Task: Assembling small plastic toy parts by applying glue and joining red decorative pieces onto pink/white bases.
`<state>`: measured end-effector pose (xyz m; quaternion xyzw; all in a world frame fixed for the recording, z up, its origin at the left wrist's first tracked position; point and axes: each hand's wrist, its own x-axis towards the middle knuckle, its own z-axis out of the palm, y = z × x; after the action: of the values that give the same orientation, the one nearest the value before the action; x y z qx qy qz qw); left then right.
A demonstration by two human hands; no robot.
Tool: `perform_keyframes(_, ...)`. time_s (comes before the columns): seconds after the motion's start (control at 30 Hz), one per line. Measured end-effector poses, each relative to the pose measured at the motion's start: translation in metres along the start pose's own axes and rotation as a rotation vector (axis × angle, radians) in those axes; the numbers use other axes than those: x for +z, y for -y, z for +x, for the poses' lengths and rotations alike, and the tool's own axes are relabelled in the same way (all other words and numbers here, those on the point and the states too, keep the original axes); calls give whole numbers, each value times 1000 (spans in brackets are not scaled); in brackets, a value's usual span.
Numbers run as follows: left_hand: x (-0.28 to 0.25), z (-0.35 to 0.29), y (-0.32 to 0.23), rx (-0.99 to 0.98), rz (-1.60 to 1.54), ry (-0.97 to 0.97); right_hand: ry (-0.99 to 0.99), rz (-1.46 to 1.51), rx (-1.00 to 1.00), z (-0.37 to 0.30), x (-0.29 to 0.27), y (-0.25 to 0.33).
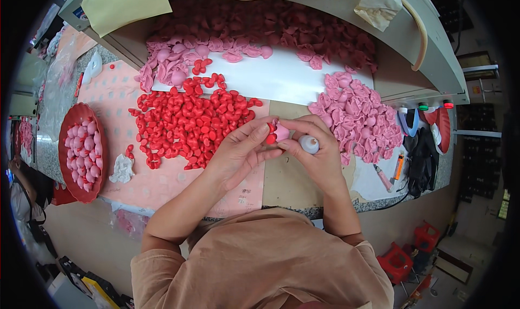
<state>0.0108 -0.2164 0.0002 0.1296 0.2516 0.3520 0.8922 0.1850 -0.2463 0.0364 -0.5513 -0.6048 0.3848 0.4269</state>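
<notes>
Over the middle of the bench, my left hand [236, 151] pinches a small glossy red rounded piece [271, 137] between thumb and fingertips. The red piece sits against a small pink rounded part [281, 132], which the fingertips of my right hand [326, 156] grip from the other side. A small white squeeze bottle [309, 144] with a pale tip is also tucked in my right hand. Fingers hide where the red and pink pieces meet. Left of my hands lies a heap of similar red pieces [184, 125]; to the right lies a pile of pink petal-shaped parts [355, 119].
At far left stands a red oval basket [103, 163] of pink-and-red pieces, beside crumpled white tissue [122, 169]. A grey cabinet [401, 65] arches over more pink parts [260, 24] at the back. Tubes [383, 178] and a black cloth-like item [421, 165] lie right.
</notes>
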Motion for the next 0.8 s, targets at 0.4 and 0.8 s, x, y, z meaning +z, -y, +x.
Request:
perform_keyframes(0.4, 0, 1, 1, -16, 41, 12, 18, -3, -53, -2, -1, -6)
perform_keyframes(0.8, -5, 4, 8, 78, 123, 42, -18, -131, -197, -7, -1, -15)
